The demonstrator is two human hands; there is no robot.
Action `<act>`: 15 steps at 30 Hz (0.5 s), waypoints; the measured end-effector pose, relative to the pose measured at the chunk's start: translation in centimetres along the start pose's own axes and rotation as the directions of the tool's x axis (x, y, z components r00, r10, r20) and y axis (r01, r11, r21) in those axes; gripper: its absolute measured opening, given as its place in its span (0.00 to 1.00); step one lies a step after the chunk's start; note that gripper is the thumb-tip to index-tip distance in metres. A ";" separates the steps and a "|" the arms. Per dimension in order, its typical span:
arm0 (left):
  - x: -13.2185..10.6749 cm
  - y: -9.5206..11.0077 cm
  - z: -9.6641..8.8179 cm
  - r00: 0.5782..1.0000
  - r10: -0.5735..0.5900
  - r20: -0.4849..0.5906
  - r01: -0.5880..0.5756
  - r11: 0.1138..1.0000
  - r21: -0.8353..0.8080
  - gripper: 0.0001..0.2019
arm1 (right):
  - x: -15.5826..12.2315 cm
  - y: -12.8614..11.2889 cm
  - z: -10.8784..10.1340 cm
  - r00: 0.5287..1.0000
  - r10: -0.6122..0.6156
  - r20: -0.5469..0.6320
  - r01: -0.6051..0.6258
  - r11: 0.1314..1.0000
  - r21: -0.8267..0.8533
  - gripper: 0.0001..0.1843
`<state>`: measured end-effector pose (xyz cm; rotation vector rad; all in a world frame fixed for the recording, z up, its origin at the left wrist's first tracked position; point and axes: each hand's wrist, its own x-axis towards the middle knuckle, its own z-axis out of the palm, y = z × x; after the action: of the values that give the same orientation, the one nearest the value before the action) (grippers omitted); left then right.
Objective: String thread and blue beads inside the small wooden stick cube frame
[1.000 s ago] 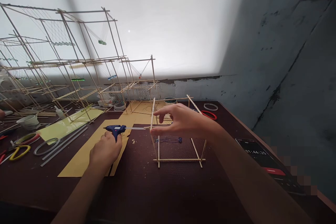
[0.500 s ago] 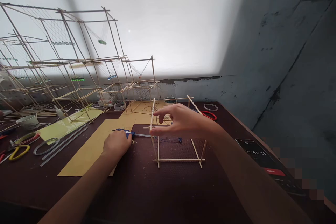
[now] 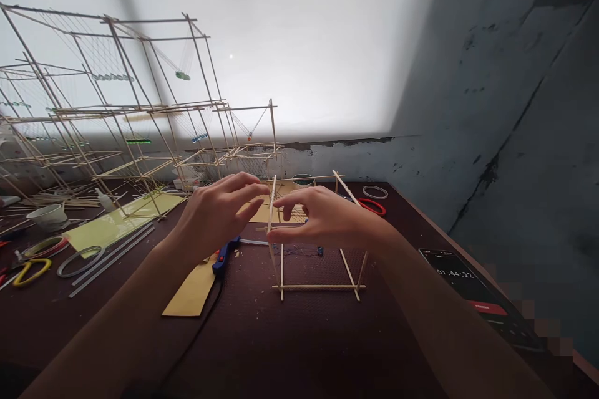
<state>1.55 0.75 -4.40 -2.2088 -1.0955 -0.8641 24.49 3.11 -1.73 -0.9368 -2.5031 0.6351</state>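
Note:
A small frame of thin wooden sticks [image 3: 318, 287] stands on the dark table in front of me. My right hand [image 3: 334, 217] reaches over it from the right, thumb and forefinger on its upper left stick [image 3: 272, 206]. Fine threads and a small dark blue piece [image 3: 320, 250] show within the frame. From the left, my left hand [image 3: 224, 207] comes up to the same stick, empty, fingers apart and tips close to it; contact is unclear. Below that hand lies a blue glue gun [image 3: 225, 257] with a clear glue stick in its back end and a black cord.
Large stick structures [image 3: 159, 106] with hanging beads fill the back left. Yellow-handled scissors [image 3: 32, 272], a paper cup [image 3: 48, 217], clear glue sticks [image 3: 112, 260] and tan card [image 3: 189, 292] lie left. A phone [image 3: 472, 290] showing a timer lies right, near red handles [image 3: 373, 207].
My left hand has let go of the glue gun and risen to the frame's upper left stick. The glue gun now lies turned, and the tan card is partly hidden. My right hand stays put.

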 end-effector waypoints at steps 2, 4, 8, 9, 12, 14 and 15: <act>0.0 -0.2 0.3 0.999 0.042 0.014 -0.043 0.999 0.030 0.08 | 0.0 0.0 0.0 1.000 -0.002 -0.001 0.002 1.000 -0.001 0.31; 0.0 -0.4 0.6 0.997 0.071 0.021 -0.072 0.996 0.052 0.08 | -0.1 0.0 0.0 1.000 -0.004 0.001 0.004 1.000 -0.003 0.31; 0.0 -0.5 0.9 0.994 0.098 0.041 -0.101 0.992 0.080 0.08 | 0.0 0.1 -0.1 1.000 -0.003 0.006 0.004 1.000 -0.015 0.31; 0.1 -0.5 1.0 0.994 0.101 0.049 -0.105 0.990 0.093 0.08 | 0.0 0.1 0.0 1.000 0.003 0.007 -0.002 1.000 -0.017 0.31; 0.1 -0.4 1.0 0.993 0.100 0.064 -0.108 0.986 0.130 0.08 | 0.0 0.2 0.0 1.000 0.012 0.003 -0.012 1.000 -0.014 0.31; 0.1 -0.3 1.0 0.993 0.091 0.072 -0.100 0.986 0.137 0.08 | 0.0 0.2 0.0 1.000 0.003 0.002 -0.003 1.000 -0.010 0.30; 0.1 -0.3 1.0 0.994 0.086 0.073 -0.095 0.986 0.137 0.08 | 0.0 0.3 0.0 1.000 -0.003 0.002 0.003 1.000 -0.009 0.30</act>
<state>1.71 1.67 -4.94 -2.1656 -1.0446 -0.6583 24.61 3.29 -1.85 -0.9361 -2.5108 0.6244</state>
